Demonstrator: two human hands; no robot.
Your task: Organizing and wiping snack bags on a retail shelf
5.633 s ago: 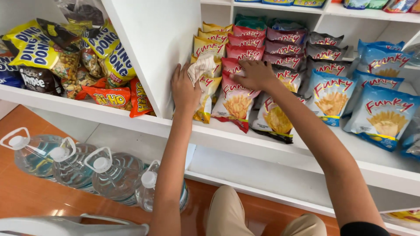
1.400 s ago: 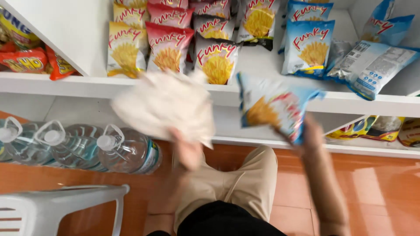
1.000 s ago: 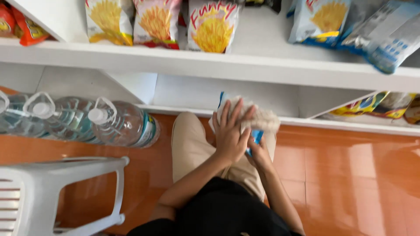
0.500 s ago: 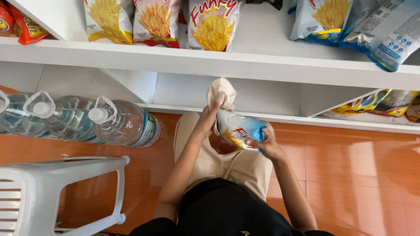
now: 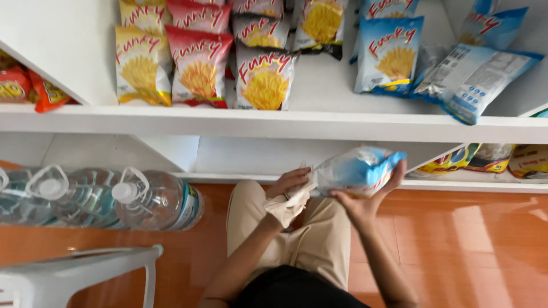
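Two hands at work over the lap, below the white shelf. Right hand: fingers curled under and around a blue snack bag, holding it up with its long axis lying left to right, tilted slightly upward toward the right. Left hand: closed on a pale cloth, pressed against the bag's left end; the cloth hangs down just beneath. Bag sits between the two hands, in front of the knees, near the shelf edge. Nearby: rows of snack bags on the shelf above, large water bottles on the orange floor, white stool at lower left.
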